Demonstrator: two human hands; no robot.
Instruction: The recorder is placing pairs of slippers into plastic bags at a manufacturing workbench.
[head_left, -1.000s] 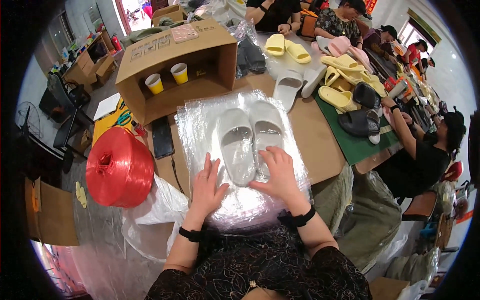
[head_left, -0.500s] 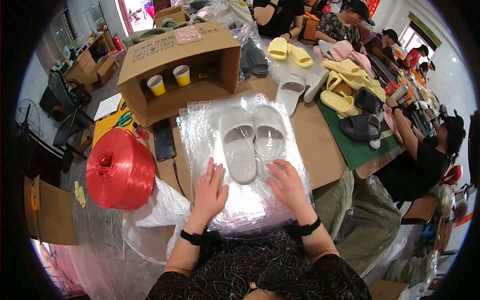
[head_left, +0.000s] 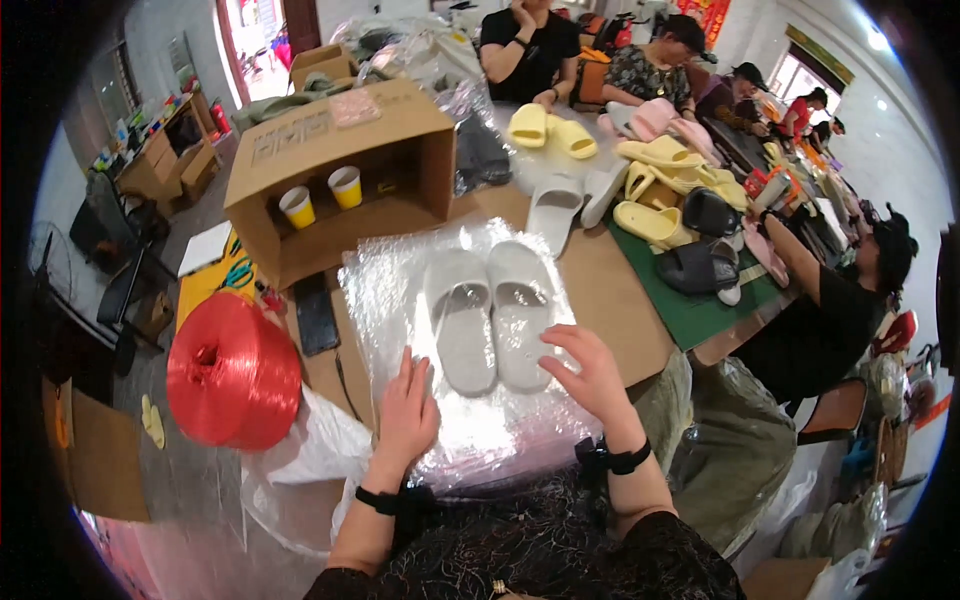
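Note:
A pair of pale grey slippers (head_left: 490, 318) lies side by side on a stack of clear plastic bags (head_left: 385, 290) spread over the brown table. My left hand (head_left: 406, 412) rests flat on the plastic just below the left slipper, fingers together. My right hand (head_left: 588, 372) hovers with fingers spread at the heel of the right slipper, its fingertips touching the slipper's edge. Neither hand grips anything. Both wrists wear black bands.
An open cardboard box (head_left: 340, 170) holding two yellow cups stands behind the plastic. A big red spool of twine (head_left: 232, 372) sits to the left. Yellow, pink, white and black slippers (head_left: 655, 200) cover the far right of the table, where several people sit.
Both hands have slid slightly down and apart over the plastic; my right hand has lifted off the slippers toward their heel end. The slippers stay put.

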